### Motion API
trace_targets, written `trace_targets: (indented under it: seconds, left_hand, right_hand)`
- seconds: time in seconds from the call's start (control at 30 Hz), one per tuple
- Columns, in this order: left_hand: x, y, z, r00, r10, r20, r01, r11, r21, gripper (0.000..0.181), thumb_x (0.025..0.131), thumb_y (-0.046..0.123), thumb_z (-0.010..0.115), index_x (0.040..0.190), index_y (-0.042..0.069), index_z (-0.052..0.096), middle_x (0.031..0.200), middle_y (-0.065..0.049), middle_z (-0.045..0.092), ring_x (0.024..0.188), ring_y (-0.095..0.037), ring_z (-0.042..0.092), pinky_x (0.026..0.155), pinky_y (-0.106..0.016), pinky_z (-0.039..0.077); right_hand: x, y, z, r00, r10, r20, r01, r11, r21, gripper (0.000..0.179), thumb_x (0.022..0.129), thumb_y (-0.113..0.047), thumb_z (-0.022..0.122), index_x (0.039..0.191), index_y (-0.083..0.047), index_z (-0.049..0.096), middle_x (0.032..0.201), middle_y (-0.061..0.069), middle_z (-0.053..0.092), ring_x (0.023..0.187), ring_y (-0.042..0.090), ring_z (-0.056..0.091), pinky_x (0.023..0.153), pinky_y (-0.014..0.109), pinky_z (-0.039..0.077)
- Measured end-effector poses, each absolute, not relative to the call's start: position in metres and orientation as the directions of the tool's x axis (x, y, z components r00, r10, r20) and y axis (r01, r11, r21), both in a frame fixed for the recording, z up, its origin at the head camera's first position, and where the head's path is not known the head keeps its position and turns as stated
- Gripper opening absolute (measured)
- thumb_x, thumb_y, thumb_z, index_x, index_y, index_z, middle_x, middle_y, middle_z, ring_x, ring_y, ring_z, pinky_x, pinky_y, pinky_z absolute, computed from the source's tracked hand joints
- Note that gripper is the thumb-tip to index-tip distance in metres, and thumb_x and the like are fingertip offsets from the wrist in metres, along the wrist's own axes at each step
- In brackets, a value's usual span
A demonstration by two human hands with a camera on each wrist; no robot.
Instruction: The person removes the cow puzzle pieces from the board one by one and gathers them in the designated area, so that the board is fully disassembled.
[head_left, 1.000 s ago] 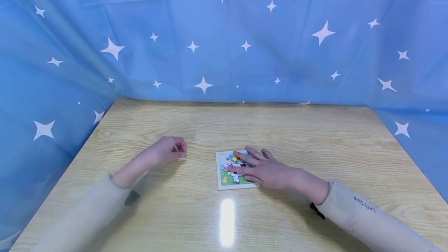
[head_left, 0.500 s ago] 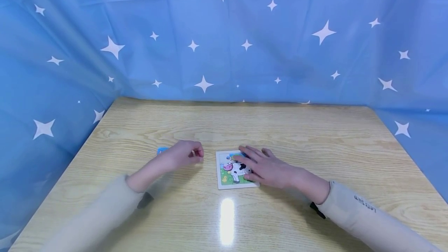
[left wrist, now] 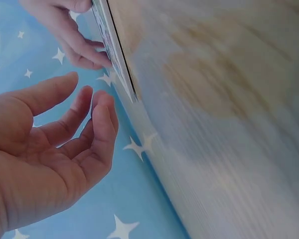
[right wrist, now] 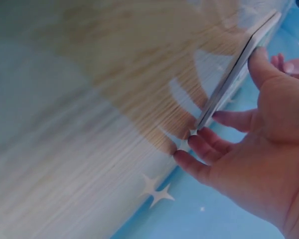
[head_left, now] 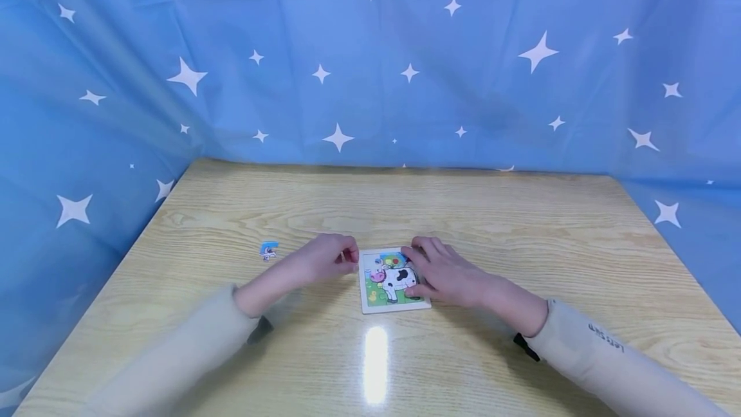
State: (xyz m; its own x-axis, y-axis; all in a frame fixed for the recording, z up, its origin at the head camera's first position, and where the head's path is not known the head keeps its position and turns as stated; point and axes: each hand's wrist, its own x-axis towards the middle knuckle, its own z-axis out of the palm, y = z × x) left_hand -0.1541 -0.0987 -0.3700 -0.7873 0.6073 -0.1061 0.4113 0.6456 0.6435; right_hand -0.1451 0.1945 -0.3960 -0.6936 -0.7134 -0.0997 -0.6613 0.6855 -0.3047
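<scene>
Starry blue cloth backs a glossy wood-grain table bearing a puzzle.

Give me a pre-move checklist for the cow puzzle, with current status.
1. Left grip free: ok, nothing visible in it.
2. Right grip on the puzzle: ok, touching its right side.
3. Puzzle lying flat on the table: ok, looks flat.
4. Loose piece placed: not ok, it lies on the table left of the puzzle.
5. Every other piece seated: cannot tell, the right grip covers part of the picture.
</scene>
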Motion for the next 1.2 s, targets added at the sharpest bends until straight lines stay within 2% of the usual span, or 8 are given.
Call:
trace_targets:
  seconds: [0.27,0.5,0.7,0.93,1.07,1.2]
  left_hand:
    - [-0.152,-0.087,-0.371,-0.776,0.620,-0.116,0.425,0.649,0.631,0.005,0.103,0.000,0.074,0.105,-0.001,0.070,0.093,-0.004,0.067,0.083,-0.012,0.056,0.079,-0.025,0.052]
    - [-0.155,-0.079,-0.372,-0.799,0.587,-0.128,0.420,0.698,0.579,0.014,0.101,0.003,0.079,0.111,-0.001,0.071,0.095,-0.005,0.064,0.084,-0.014,0.052,0.082,-0.028,0.050]
    - [-0.160,-0.069,-0.372,-0.814,0.562,-0.146,0.412,0.737,0.536,0.024,0.098,0.006,0.083,0.117,-0.002,0.072,0.100,-0.007,0.065,0.086,-0.015,0.053,0.085,-0.029,0.051]
    - [-0.163,-0.054,-0.374,-0.829,0.525,-0.191,0.363,0.766,0.531,0.030,0.096,0.009,0.087,0.121,-0.001,0.072,0.104,-0.006,0.065,0.092,-0.018,0.056,0.089,-0.033,0.052]
    - [-0.166,-0.047,-0.375,-0.830,0.518,-0.206,0.358,0.779,0.515,0.031,0.097,0.014,0.088,0.121,0.001,0.073,0.103,-0.005,0.064,0.092,-0.018,0.056,0.089,-0.034,0.051]
    - [-0.167,-0.043,-0.376,-0.836,0.503,-0.219,0.337,0.787,0.517,0.031,0.096,0.016,0.089,0.119,0.002,0.073,0.102,-0.005,0.065,0.092,-0.019,0.056,0.088,-0.034,0.051]
  right_hand:
    - [-0.144,0.195,-0.392,-0.696,-0.713,-0.084,-0.667,0.685,-0.292,0.068,0.111,-0.037,0.069,0.159,0.007,0.048,0.152,0.027,0.047,0.142,0.043,0.046,0.117,0.064,0.043]
    - [-0.148,0.201,-0.394,-0.690,-0.724,-0.001,-0.691,0.659,-0.296,0.067,0.105,-0.034,0.078,0.154,0.007,0.057,0.144,0.023,0.055,0.133,0.042,0.053,0.110,0.059,0.050]
    - [-0.164,0.214,-0.423,-0.678,-0.727,0.112,-0.718,0.621,-0.315,0.071,0.101,-0.045,0.080,0.148,0.005,0.063,0.137,0.019,0.058,0.122,0.036,0.056,0.099,0.052,0.055]
    - [-0.183,0.226,-0.456,-0.686,-0.717,0.125,-0.716,0.635,-0.290,0.079,0.098,-0.060,0.078,0.151,-0.004,0.065,0.137,0.013,0.059,0.118,0.028,0.055,0.094,0.047,0.056]
    - [-0.182,0.226,-0.454,-0.692,-0.711,0.119,-0.709,0.641,-0.294,0.079,0.098,-0.061,0.077,0.151,-0.004,0.065,0.138,0.013,0.059,0.117,0.028,0.056,0.093,0.047,0.056]
    - [-0.172,0.220,-0.435,-0.687,-0.718,0.115,-0.710,0.629,-0.317,0.075,0.098,-0.053,0.080,0.150,-0.001,0.064,0.136,0.016,0.059,0.114,0.030,0.056,0.091,0.047,0.055]
